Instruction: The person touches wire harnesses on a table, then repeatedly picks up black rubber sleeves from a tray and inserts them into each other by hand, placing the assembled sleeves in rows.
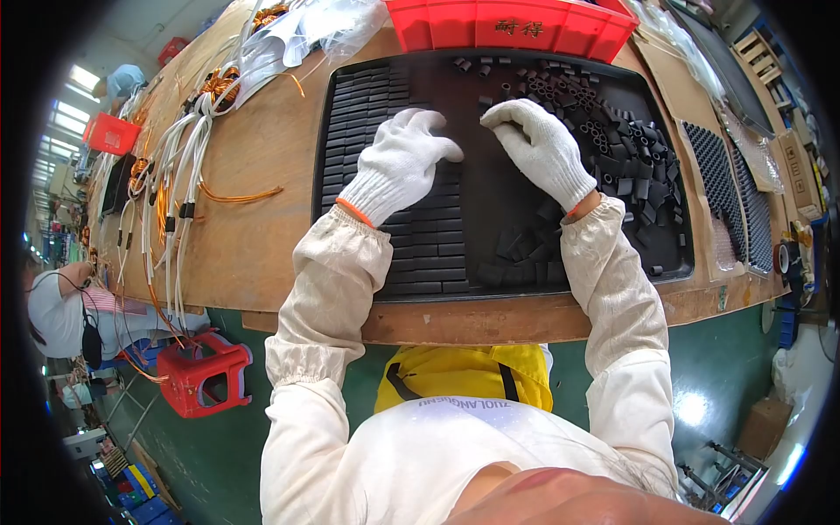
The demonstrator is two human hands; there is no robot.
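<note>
Both my hands wear white knit gloves over a black tray. My left hand is above the rows of flat black pieces laid side by side in the tray's left part. Its fingers are bent, with a gap between thumb and fingers and nothing visible in it. My right hand hovers by the loose short black tubes heaped on the right. Its fingers reach left, apart from the thumb, and I see nothing held. More black pieces lie near the tray's front edge, partly beside my right sleeve.
A red bin stands behind the tray. White cables with copper coils lie on the table's left. Dark textured sheets and cardboard are to the right. A red stool is on the floor; another person is at far left.
</note>
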